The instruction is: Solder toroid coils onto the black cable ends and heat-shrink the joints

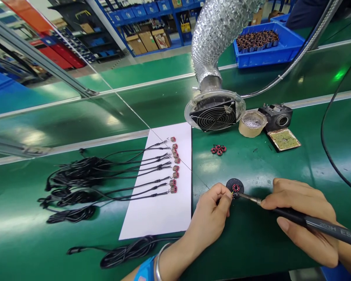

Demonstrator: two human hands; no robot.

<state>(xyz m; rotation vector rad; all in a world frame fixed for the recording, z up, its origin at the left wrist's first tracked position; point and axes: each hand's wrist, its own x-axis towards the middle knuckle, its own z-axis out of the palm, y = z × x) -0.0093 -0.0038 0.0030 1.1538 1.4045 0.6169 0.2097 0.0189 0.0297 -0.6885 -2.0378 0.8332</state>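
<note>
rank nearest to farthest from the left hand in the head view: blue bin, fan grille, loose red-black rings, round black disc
1. Round black disc, right of the left hand
2. Loose red-black rings, farther back
3. Fan grille, behind the rings
4. Blue bin, far back right

The letters "ESD" stand in pale print on the dark handle of a soldering iron (317,224), lower right of the frame, after smaller characters ending in "H".

Left grip (212,214) pinch-tight, right grip (307,202) pen-like.
</note>
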